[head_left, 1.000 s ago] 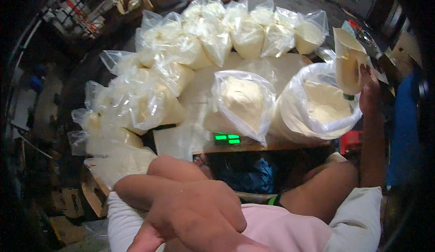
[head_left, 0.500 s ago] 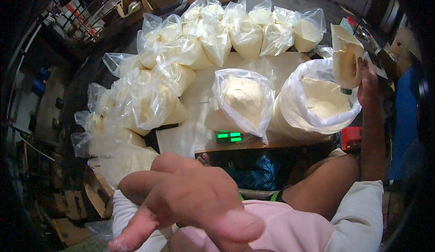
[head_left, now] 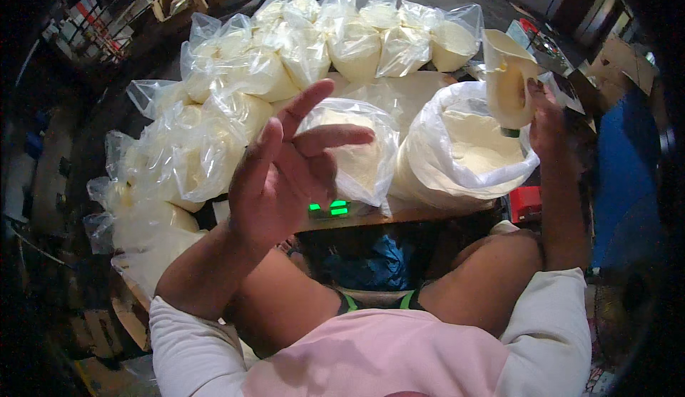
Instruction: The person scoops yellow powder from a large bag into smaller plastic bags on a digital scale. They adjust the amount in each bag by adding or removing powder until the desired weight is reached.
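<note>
My right hand (head_left: 546, 120) grips the handle of a scoop cut from a cream plastic jug (head_left: 504, 76), its dark green cap pointing down. The scoop is held upright over the far right rim of a large white sack (head_left: 421, 151) of pale cream powder. My left hand (head_left: 285, 183) is raised, empty, with its fingers apart. Partly behind it stands an open clear bag (head_left: 382, 158) of the same powder, left of the sack. A scale display (head_left: 338, 209) glows green at the bag's near side, partly covered by the left hand.
Several filled clear bags (head_left: 353, 47) form an arc along the table's far and left sides. Cardboard boxes (head_left: 178, 1) stand beyond them. A red object (head_left: 525, 203) lies right of the sack, near a blue panel (head_left: 619, 183). My bent legs are below the table's near edge.
My left hand has moved from low near my body up and forward, in front of the open bag. My right hand still holds the scoop above the sack's rim. The view has shifted slightly.
</note>
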`<state>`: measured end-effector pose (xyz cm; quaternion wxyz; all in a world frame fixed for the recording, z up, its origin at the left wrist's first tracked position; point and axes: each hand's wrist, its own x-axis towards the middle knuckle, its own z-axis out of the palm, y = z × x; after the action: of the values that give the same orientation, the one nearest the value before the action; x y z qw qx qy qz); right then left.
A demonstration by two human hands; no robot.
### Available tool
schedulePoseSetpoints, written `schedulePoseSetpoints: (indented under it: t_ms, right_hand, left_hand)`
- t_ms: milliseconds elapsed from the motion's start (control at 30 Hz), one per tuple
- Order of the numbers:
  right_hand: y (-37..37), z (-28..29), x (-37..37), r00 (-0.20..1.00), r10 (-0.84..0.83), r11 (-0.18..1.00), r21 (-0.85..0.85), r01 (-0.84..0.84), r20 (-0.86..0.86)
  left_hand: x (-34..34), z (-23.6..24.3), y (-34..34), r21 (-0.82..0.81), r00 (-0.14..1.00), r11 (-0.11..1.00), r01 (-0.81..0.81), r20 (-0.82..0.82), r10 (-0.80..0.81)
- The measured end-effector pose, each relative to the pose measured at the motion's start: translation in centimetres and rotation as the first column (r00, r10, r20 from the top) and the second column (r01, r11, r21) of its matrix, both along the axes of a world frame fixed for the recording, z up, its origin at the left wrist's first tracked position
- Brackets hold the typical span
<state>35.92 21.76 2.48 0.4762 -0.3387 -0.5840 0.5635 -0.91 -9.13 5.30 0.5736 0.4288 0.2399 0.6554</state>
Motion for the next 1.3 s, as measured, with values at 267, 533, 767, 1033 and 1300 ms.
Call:
schedulePoseSetpoints:
  t_ms: [267, 533, 767, 1033, 1300]
  right_hand:
    - [-1.1, 0.0, -0.9, 1.0, 0.022, 0.999, -0.034, -0.022, 0.005]
    - [-0.7, 1.2, 0.5, 0.985, 0.078, 0.996, 0.025, -0.083, 0.155]
    - [-1.9, 5.8, 4.7, 0.774, -0.006, 0.983, 0.147, -0.113, 0.633]
    - [6.4, 4.2, 3.7, -0.203, -0.003, 0.924, -0.075, -0.374, 0.979]
    - [7.8, -13.2, 0.9, -0.634, -0.271, 0.922, 0.007, -0.386, 0.724]
  left_hand:
    - [-0.6, -1.5, 1.8, -0.166, 0.995, 0.981, -0.099, -0.043, 0.093]
    - [-10.3, -4.5, 5.3, -0.069, 0.459, 0.868, -0.491, -0.868, 0.191]
    - [-22.3, -17.6, 4.4, -0.647, 0.386, 0.569, -0.508, -0.761, -0.521]
    - [-24.7, -24.2, 0.2, -0.827, 0.385, 0.435, -0.356, -0.554, -0.738]
    - [-24.2, -21.2, 1.1, -0.686, 0.396, 0.518, -0.512, -0.723, -0.566]
